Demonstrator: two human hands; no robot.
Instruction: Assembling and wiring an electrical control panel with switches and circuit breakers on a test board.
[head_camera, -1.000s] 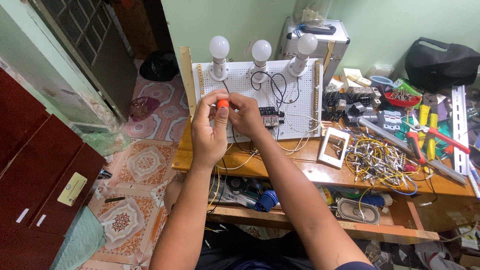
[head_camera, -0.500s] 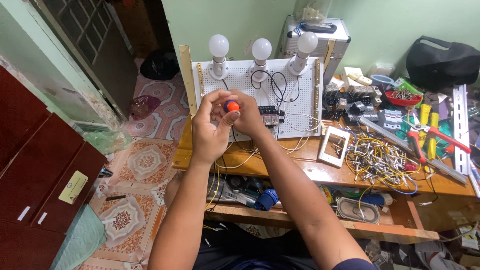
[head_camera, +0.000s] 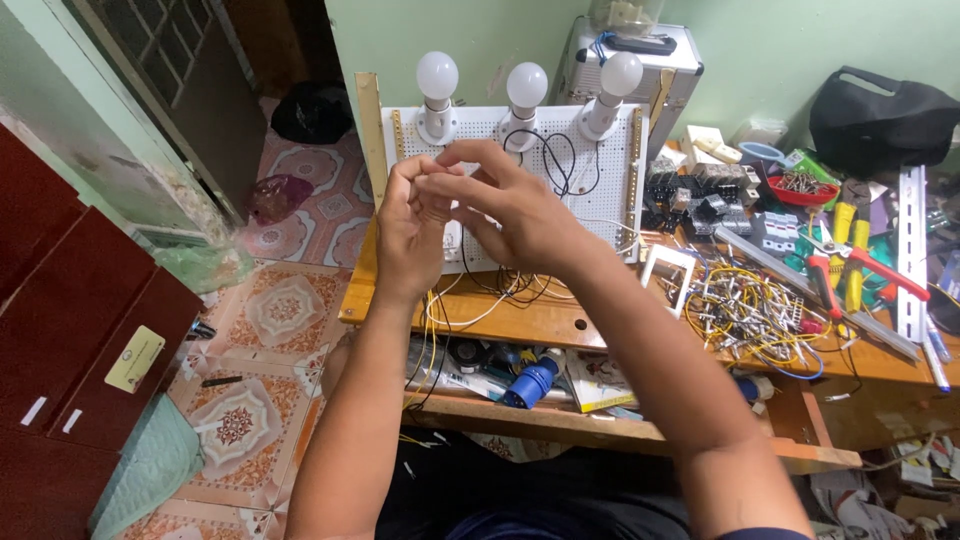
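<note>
Matt white bulbs (head_camera: 527, 85), wooden bench (head_camera: 520, 322)

Both hands are raised together in front of a white perforated board (head_camera: 600, 190) that stands upright on the wooden bench, three round white bulbs (head_camera: 527, 85) in a row along its top edge, black and yellow wires (head_camera: 480, 295) trailing below

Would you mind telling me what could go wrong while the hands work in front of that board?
1. Both hands, left hand and right hand, hide the white pegboard; its loose black wires might snag.
2. A tug could jolt the bulbs above.
3. The yellow wires heaped alongside may tangle.
</note>
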